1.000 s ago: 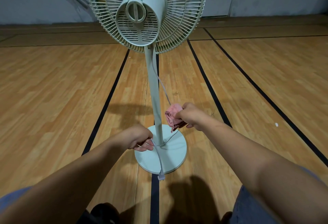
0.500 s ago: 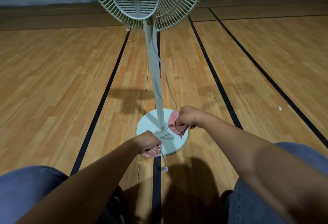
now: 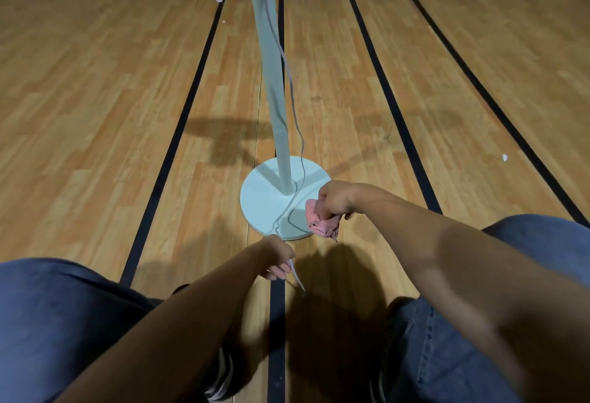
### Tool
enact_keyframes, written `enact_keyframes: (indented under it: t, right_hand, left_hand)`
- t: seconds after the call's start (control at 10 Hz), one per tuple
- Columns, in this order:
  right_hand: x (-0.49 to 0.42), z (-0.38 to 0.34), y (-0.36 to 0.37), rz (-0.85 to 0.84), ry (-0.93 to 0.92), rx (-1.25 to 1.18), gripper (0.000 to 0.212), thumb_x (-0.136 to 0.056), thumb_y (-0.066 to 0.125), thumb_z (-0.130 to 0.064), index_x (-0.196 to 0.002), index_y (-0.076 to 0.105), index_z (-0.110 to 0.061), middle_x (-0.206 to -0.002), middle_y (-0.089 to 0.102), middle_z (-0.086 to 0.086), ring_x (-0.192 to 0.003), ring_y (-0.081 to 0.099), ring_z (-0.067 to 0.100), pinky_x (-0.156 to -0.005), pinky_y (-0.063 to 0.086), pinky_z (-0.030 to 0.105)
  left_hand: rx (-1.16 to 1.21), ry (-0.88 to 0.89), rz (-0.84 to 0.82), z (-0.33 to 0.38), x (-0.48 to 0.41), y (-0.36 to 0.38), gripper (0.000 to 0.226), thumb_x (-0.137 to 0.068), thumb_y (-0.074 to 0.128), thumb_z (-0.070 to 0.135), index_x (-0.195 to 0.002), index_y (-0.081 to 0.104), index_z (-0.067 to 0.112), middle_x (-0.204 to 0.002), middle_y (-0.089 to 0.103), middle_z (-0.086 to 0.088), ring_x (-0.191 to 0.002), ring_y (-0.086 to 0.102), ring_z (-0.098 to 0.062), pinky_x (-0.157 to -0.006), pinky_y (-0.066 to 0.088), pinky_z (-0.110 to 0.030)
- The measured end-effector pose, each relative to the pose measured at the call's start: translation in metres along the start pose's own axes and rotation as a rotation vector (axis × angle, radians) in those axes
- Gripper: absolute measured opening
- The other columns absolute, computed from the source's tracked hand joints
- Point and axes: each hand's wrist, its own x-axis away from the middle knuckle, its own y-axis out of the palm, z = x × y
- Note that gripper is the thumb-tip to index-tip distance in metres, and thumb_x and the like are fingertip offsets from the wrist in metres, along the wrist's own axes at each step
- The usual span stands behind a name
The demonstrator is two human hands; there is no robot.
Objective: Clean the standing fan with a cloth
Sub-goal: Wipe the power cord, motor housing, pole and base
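Head view: our left hand (image 3: 276, 257) pinches the cord (image 3: 301, 147) aside, likely so our right hand (image 3: 335, 200), curled round the cloth (image 3: 319, 225), can wipe the base (image 3: 261, 198) beneath it.

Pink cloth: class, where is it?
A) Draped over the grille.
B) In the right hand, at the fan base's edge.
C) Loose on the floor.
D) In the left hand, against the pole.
B: the right hand grips the pink cloth at the edge of the round base; the left hand holds the cord.
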Motion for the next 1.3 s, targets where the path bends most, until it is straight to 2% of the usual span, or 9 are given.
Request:
enact_keyframes:
  t: [0.1, 0.2, 0.4, 0.5, 0.7, 0.8, 0.9, 1.1, 1.3]
  right_hand:
    - [-0.003, -0.002, 0.005, -0.029, -0.02, 0.031, 0.02, -0.095, 0.063, -0.006, -0.113, 0.067, 0.001, -0.102, 0.059, 0.012, -0.086, 0.051, 0.029, -0.074, 0.048, 0.036]
    - [-0.005, -0.005, 0.009, -0.047, -0.037, 0.06, 0.029, -0.096, 0.063, -0.005, -0.123, 0.066, 0.005, -0.106, 0.059, 0.012, -0.088, 0.052, 0.029, -0.074, 0.048, 0.036]
    - [-0.006, -0.005, 0.011, -0.081, -0.048, 0.101, 0.015, -0.095, 0.063, -0.003, -0.11, 0.066, -0.004, -0.108, 0.058, 0.01, -0.089, 0.052, 0.029, -0.072, 0.049, 0.037]
    - [-0.004, -0.008, 0.009, -0.083, -0.052, 0.09, 0.024, -0.095, 0.062, -0.005, -0.118, 0.068, -0.002, -0.107, 0.059, 0.01, -0.089, 0.052, 0.029, -0.072, 0.049, 0.036]
    - [0.0, -0.011, -0.001, -0.053, -0.074, -0.004, 0.015, -0.095, 0.061, -0.006, -0.106, 0.067, -0.013, -0.104, 0.062, 0.005, -0.093, 0.059, 0.025, -0.079, 0.054, 0.037]
    - [0.002, -0.013, -0.012, -0.005, -0.086, -0.104, 0.019, -0.096, 0.061, -0.008, -0.114, 0.069, -0.007, -0.101, 0.061, 0.008, -0.092, 0.056, 0.026, -0.079, 0.052, 0.037]
    - [0.005, -0.017, -0.028, 0.047, -0.12, -0.221, 0.011, -0.099, 0.06, -0.005, -0.109, 0.065, -0.006, -0.097, 0.062, 0.011, -0.091, 0.057, 0.026, -0.08, 0.049, 0.037]
    - [0.018, -0.026, -0.061, 0.151, -0.211, -0.425, 0.025, -0.101, 0.048, 0.008, -0.118, 0.065, 0.005, -0.096, 0.063, 0.016, -0.085, 0.059, 0.026, -0.079, 0.049, 0.038]
    - [0.045, -0.041, -0.086, 0.19, -0.348, -0.642, 0.04, -0.103, 0.04, 0.01, -0.09, 0.066, -0.018, -0.083, 0.065, 0.003, -0.08, 0.059, 0.021, -0.078, 0.05, 0.035]
  left_hand:
    - [-0.071, 0.001, 0.073, -0.006, -0.009, 0.008, 0.025, -0.109, 0.055, 0.02, -0.088, 0.064, 0.01, -0.084, 0.071, -0.003, -0.068, 0.068, -0.014, -0.063, 0.054, -0.028]
    - [-0.088, -0.013, 0.046, -0.009, -0.011, 0.012, 0.027, -0.109, 0.055, 0.025, -0.089, 0.064, 0.01, -0.083, 0.071, -0.003, -0.066, 0.068, -0.015, -0.061, 0.055, -0.028]
    - [-0.06, -0.143, 0.096, -0.013, 0.002, 0.003, 0.042, -0.11, 0.04, 0.012, -0.07, 0.054, 0.006, -0.06, 0.052, -0.007, -0.047, 0.045, -0.015, -0.046, 0.037, -0.022]
    - [-0.087, -0.108, 0.161, -0.015, 0.003, -0.004, 0.04, -0.108, 0.041, 0.01, -0.075, 0.06, 0.001, -0.071, 0.058, -0.012, -0.057, 0.053, -0.023, -0.057, 0.041, -0.026]
    - [-0.098, -0.021, 0.185, 0.005, 0.014, -0.023, 0.022, -0.11, 0.042, 0.007, -0.093, 0.056, 0.004, -0.087, 0.064, -0.012, -0.062, 0.061, -0.018, -0.059, 0.045, -0.028]
    - [0.034, 0.043, 0.208, 0.019, 0.025, -0.039, 0.03, -0.111, 0.039, 0.006, -0.083, 0.049, 0.01, -0.068, 0.053, -0.005, -0.051, 0.051, -0.014, -0.051, 0.031, -0.024]
    - [0.182, 0.181, 0.3, 0.038, 0.039, -0.061, 0.014, -0.112, 0.051, 0.014, -0.111, 0.062, 0.004, -0.095, 0.068, -0.009, -0.079, 0.071, -0.023, -0.063, 0.05, -0.028]
    - [0.336, 0.375, 0.358, 0.072, 0.082, -0.107, 0.019, -0.112, 0.053, 0.016, -0.127, 0.062, 0.011, -0.11, 0.069, -0.005, -0.088, 0.072, -0.015, -0.075, 0.059, -0.029]
    - [0.302, 0.512, 0.282, 0.092, 0.13, -0.138, 0.039, -0.101, 0.072, 0.019, -0.138, 0.06, 0.023, -0.122, 0.072, -0.002, -0.104, 0.07, -0.017, -0.088, 0.058, -0.035]
